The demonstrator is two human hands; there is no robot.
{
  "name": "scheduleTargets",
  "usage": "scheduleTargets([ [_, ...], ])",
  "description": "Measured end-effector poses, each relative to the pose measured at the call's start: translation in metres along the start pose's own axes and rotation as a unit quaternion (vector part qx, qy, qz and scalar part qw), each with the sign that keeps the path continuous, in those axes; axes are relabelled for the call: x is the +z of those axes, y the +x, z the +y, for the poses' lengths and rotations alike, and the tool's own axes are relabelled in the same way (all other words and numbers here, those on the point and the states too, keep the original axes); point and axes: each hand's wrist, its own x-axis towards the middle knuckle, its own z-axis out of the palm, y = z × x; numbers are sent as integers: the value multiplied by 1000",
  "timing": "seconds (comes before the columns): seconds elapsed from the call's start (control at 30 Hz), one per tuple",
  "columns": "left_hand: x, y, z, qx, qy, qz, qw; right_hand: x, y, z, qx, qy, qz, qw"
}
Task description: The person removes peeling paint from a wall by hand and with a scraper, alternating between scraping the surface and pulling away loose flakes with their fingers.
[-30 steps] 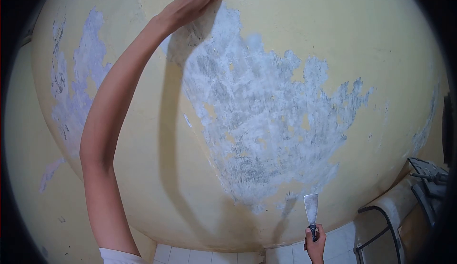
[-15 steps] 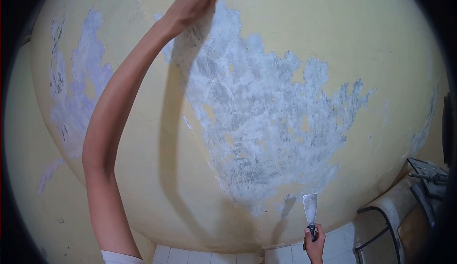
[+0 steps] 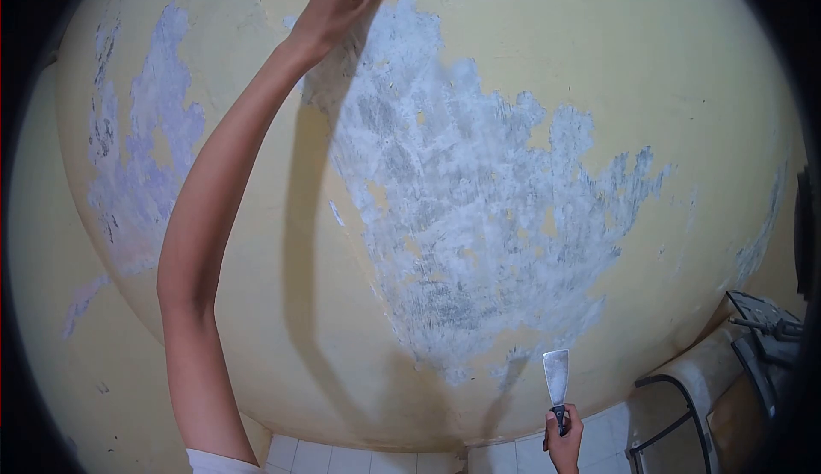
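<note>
My left hand (image 3: 342, 5) is raised at the top of the yellow painted wall (image 3: 599, 64), by the upper edge of a large patch of stripped paint (image 3: 453, 192). Its fingers are curled in toward the thumb; whatever may be between the tips is too small to make out. Low on the right, my right hand (image 3: 564, 444) is closed around the dark handle of a putty knife (image 3: 556, 376). The metal blade points up, just below the patch's lower edge. Ragged grey-white surface shows in the patch, with small yellow remnants.
Another stripped patch (image 3: 158, 123) lies on the left of the wall. White tiles (image 3: 329, 459) run along the bottom. At the lower right stand a dark metal frame (image 3: 697, 414) and other dark items (image 3: 765, 316). My left arm casts a long shadow on the wall.
The fingers of my left hand have turned and loosened a little, so the thumb now shows apart from the knuckles. My right hand and the putty knife have barely moved.
</note>
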Motion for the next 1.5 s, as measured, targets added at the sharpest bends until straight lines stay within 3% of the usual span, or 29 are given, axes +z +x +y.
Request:
scheduleTargets([
  [0.07,1,-1,-2,-17,1,2,1000,2,-1,-2,1,4,-4,1000],
  [0.13,2,-7,10,23,2,37,999,2,-4,-1,2,8,-7,1000],
  [0.23,0,-20,34,38,44,7,998,3,-4,4,9,-3,-12,1000],
  [0.43,5,0,40,-35,91,-41,994,0,-2,1,27,-4,-31,999],
  [0.57,-2,-5,60,-15,98,-25,995,-4,3,-5,18,-11,-33,999],
  [0.63,0,13,54,-38,132,-113,984,-8,2,-4,20,-9,-34,999],
  [0.67,4,15,51,-37,132,-113,984,-10,2,-2,18,-3,-34,999],
  [0.73,13,16,45,9,159,-69,985,-13,5,4,14,5,-35,999],
  [0.87,24,24,28,36,195,-85,976,-23,4,7,23,7,-33,999],
  [0.93,29,22,24,75,275,-43,958,-27,7,6,25,9,-34,999],
  [1.07,13,19,30,52,229,-100,967,-36,5,0,21,9,-35,999],
  [1.13,2,13,37,-47,201,-75,976,-41,4,-2,24,8,-36,999],
  [1.17,-2,12,30,-45,201,-74,976,-43,5,-2,20,11,-35,999],
  [1.23,-3,6,5,-34,38,-2,999,-46,7,0,15,15,-33,999],
  [1.27,2,3,-4,-33,39,0,999,-48,7,0,14,10,-34,999],
  [1.33,4,-4,-2,57,38,30,997,-47,8,0,14,5,-37,999],
  [1.43,-4,-13,45,-27,29,20,999,-45,7,-4,16,7,-36,999],
  [1.5,-2,-9,44,-48,31,5,998,-44,6,-7,14,-13,-38,999],
])
